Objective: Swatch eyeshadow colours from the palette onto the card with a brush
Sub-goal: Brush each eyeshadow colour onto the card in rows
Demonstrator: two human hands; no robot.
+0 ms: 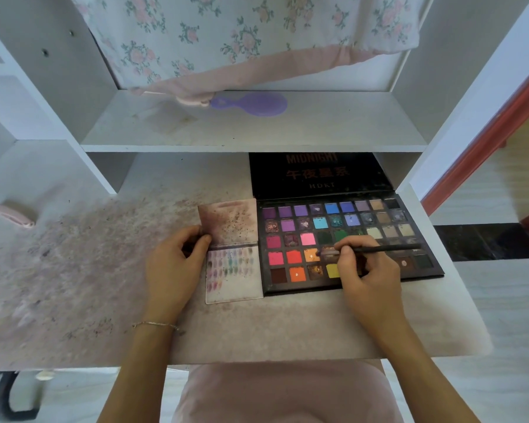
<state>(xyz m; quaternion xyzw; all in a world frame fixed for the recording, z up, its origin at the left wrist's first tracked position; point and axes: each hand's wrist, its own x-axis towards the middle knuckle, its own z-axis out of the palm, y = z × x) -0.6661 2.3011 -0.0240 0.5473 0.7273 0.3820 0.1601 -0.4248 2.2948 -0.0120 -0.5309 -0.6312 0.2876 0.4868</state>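
An open black eyeshadow palette [347, 239] with several coloured pans lies on the desk, its lid standing up behind it. To its left lies a folded white card [235, 279], its lower half covered in rows of faint colour swatches and its upper flap stained dusty pink. My left hand [173, 261] pinches the card's left edge at the fold. My right hand [364, 267] grips a thin black brush [379, 248]. The brush tip touches a pan just right of the orange one in the fourth row.
The desk top [104, 270] is dusted with pink powder on the left. A pink oblong object [14, 214] lies at the far left. A purple hand mirror [251, 103] rests on the shelf above, under a floral cloth [242, 35]. A pink stool [287, 392] sits below.
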